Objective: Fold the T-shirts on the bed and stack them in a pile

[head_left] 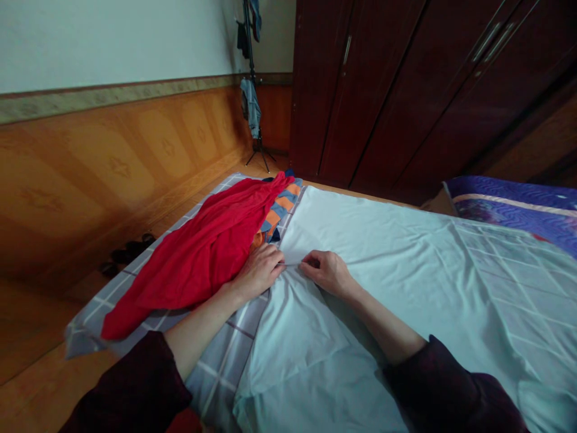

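Note:
A large pale mint cloth (396, 258) lies spread over a bed with a grey checked sheet (225, 349). My left hand (259, 270) is closed on the cloth at its left edge, close to the red garment. Just to the right, my right hand (328, 272) pinches the same cloth between thumb and fingers. A short taut fold runs between the two hands, and wrinkles spread from it towards me. The red garment (202, 252) lies on the left of the bed, partly over an orange and grey striped cloth (282, 207).
Dark red wardrobes (378, 90) stand behind the bed. A coat rack (250, 60) with hanging clothes is in the far corner. Dark shoes (128, 251) sit on the floor at left. Purple bedding (514, 201) lies at the right.

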Motion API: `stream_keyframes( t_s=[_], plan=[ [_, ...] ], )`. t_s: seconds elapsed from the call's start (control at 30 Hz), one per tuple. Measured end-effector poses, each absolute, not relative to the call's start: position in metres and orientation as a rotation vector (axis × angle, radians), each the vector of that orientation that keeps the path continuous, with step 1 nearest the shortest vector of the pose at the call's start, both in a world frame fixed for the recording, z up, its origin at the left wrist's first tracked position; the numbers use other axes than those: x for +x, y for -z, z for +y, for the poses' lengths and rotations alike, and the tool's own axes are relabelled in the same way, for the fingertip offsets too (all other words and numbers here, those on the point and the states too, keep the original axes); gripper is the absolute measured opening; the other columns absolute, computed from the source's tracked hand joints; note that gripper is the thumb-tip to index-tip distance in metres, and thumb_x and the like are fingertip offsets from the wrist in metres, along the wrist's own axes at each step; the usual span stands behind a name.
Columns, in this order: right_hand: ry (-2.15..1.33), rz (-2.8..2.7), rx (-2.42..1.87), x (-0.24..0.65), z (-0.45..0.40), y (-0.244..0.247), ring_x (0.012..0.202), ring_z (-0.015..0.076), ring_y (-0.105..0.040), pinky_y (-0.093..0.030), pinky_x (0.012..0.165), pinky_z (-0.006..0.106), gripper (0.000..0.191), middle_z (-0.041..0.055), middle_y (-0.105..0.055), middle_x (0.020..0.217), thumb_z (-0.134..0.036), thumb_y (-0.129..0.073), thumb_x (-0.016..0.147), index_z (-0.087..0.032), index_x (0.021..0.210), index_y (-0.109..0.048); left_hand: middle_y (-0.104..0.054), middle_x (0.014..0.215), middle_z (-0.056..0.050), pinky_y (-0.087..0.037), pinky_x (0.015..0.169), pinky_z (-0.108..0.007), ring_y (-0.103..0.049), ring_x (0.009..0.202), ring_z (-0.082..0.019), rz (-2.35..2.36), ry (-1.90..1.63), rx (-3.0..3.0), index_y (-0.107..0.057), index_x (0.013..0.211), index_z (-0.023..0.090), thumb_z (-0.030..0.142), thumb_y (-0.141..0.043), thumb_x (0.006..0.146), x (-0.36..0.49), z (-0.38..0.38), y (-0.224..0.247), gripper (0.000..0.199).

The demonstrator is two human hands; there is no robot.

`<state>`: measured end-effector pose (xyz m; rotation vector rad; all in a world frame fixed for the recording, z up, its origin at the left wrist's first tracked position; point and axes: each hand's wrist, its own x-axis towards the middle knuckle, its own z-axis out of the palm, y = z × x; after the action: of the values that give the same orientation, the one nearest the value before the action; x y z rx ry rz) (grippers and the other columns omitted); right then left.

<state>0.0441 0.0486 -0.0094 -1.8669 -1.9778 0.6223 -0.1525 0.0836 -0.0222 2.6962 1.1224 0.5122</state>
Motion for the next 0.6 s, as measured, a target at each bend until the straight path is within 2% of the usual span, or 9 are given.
stream_keyframes(
  t_s=[0.07, 0.23, 0.4, 0.6],
  plan=[
    [-0.620, -1.994, -1.868, 0.044, 0.049, 0.009, 0.063, 0.0134, -0.059, -0.034, 0.056, 0.022, 0.019, 0.0000, -0.067, 0.070, -0.035, -0.059, 0.077, -0.021, 0.082, -0.070, -0.056, 0.086, -0.002, -0.042, 0.080, -0.031, -0.051, 0.090, -0.020, 1.119, -0.496, 2.715, -0.056, 0.082, 0.018, 0.018, -0.058, 0.086, -0.153, 0.084, 0.021, 0.005],
    [-0.570, -1.963, -1.922, 0.042, 0.050, 0.012, 0.067, 0.0144, -0.061, -0.035, 0.059, 0.023, 0.017, 0.0021, -0.069, 0.073, -0.027, -0.054, 0.079, -0.019, 0.080, -0.070, -0.057, 0.088, -0.003, -0.042, 0.083, -0.033, -0.052, 0.092, -0.021, 1.123, -0.503, 2.706, -0.057, 0.086, 0.018, 0.019, -0.059, 0.085, -0.152, 0.083, 0.020, 0.003],
    [-0.577, -1.952, -1.918, 0.043, 0.050, 0.015, 0.067, 0.0143, -0.061, -0.036, 0.059, 0.022, 0.018, 0.0018, -0.069, 0.074, -0.028, -0.054, 0.080, -0.019, 0.080, -0.069, -0.057, 0.097, -0.004, -0.043, 0.087, -0.033, -0.053, 0.098, -0.020, 1.118, -0.642, 2.646, -0.055, 0.095, 0.019, 0.016, -0.057, 0.085, -0.151, 0.078, 0.018, 0.011],
    [-0.589, -1.937, -1.913, 0.044, 0.050, 0.015, 0.070, 0.0143, -0.062, -0.037, 0.060, 0.022, 0.017, 0.0019, -0.070, 0.076, -0.027, -0.054, 0.080, -0.020, 0.081, -0.069, -0.058, 0.091, -0.004, -0.043, 0.085, -0.032, -0.054, 0.094, -0.019, 0.978, -0.612, 2.718, -0.058, 0.086, 0.019, 0.020, -0.056, 0.087, -0.151, 0.068, 0.004, 0.002]
  ],
)
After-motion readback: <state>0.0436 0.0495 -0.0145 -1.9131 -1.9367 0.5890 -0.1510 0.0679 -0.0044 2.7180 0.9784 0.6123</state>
